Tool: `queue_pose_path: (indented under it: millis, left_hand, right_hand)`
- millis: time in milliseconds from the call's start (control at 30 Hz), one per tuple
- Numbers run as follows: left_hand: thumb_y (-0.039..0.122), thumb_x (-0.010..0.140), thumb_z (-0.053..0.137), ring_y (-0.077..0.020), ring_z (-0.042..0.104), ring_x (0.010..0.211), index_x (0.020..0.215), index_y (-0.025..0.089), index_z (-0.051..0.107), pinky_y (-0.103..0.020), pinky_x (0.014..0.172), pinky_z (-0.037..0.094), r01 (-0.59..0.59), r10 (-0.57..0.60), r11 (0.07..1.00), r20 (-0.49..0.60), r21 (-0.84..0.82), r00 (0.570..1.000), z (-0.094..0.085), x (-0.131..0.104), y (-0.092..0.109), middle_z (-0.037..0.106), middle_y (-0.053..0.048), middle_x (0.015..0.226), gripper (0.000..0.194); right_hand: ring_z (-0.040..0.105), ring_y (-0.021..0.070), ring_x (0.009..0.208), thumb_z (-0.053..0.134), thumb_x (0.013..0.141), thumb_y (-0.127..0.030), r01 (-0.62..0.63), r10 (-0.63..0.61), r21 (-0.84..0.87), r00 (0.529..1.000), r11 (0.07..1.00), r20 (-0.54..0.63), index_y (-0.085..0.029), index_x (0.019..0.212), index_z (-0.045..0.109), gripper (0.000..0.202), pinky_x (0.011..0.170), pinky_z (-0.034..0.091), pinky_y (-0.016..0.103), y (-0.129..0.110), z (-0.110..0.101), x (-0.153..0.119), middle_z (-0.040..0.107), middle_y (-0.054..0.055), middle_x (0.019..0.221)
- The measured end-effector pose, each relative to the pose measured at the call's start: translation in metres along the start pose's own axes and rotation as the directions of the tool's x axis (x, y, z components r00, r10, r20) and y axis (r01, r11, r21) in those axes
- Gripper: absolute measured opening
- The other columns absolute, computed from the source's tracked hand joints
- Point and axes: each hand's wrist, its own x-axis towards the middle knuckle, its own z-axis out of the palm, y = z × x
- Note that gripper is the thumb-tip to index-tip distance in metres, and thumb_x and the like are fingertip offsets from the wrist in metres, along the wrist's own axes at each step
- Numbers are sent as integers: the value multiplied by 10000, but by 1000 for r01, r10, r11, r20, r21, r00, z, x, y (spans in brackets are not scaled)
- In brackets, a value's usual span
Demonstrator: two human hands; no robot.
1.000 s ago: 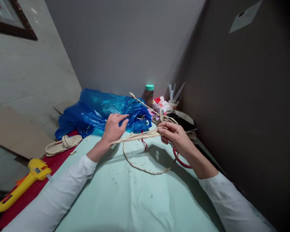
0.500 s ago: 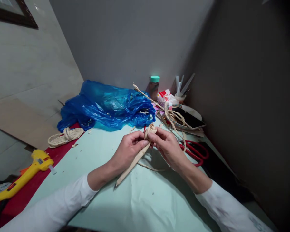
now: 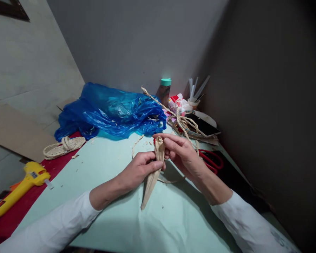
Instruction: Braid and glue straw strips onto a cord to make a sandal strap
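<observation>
A bare left hand (image 3: 140,168) and bare right hand (image 3: 183,153) hold a folded, pale tan fibrous strip (image 3: 150,186).
The left grip pinches its middle, the right its bunched top, above a pale green sheet (image 3: 116,218). Beyond lies a crumpled blue plastic bag (image 3: 113,109); at left, a yellow glue gun (image 3: 34,175) sits near a coiled straw-coloured sole-shaped piece (image 3: 64,147).

L hand (image 3: 138,170) pinching; R hand (image 3: 186,155) just beyond, index (image 3: 168,136) ext.; forearms (image 3: 104,195) angled in.
</observation>
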Motion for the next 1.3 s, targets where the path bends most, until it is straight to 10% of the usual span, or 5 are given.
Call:
queue_pose_path:
  millis: [300, 433, 833, 1100, 1300]
  left_hand:
    - [364, 865, 614, -103, 544, 555, 915, 133, 616, -228, 542, 408, 154, -120, 944, 131, -293, 984, 4, -5, -8, 597, -19, 706, 236]
    - [338, 917, 557, -16, 222, 392, 985, 187, 552, -162, 404, 182, 95, -78, 913, 61, -397, 995, 1, -1, -10, 432, 81, 605, 166]
    - [384, 890, 540, -116, 449, 615, 735, 176, 644, -223, 577, 332, -77, 149, 791, -69, 607, 986, -47, 3, 10, 516, 28, 647, 280]
    - [368, 907, 486, -144, 514, 650, 910, 182, 685, -225, 622, 390, -97, 116, 860, -7, 501, 993, -35, -6, 17, 603, 6, 715, 272]
    - [301, 888, 469, -131, 445, 618, 772, 159, 658, -230, 595, 334, -148, 221, 838, -78, 525, 972, -23, -5, 25, 533, 15, 655, 263]
  right_hand:
    - [499, 79, 553, 723, 798, -332, 9, -4, -64, 996, 998, 84, -146, 815, 712, 188, 502, 403, 202, 0, -7, 3, 593, -15, 666]
    - [506, 66, 515, 750, 762, -344, 66, -69, -41, 995, 997, -78, -146, 771, 670, 214, 507, 407, 191, 9, -7, 9, 605, -24, 638]
    - [653, 132, 602, 607, 801, -155, 136, -196, -377, 972, 916, -127, -145, 839, 692, 94, 633, 532, 261, 11, 7, 0, 665, 3, 660]
    - [640, 142, 763, 578, 850, -97, 395, -481, -798, 863, 456, 152, -182, 882, 748, 192, 735, 493, 258, 6, 16, -14, 709, 37, 826]
    - [636, 134, 675, 594, 861, -141, 356, -412, -708, 906, 609, 101, -180, 856, 744, 155, 707, 501, 268, -1, 16, -12, 683, 16, 741]
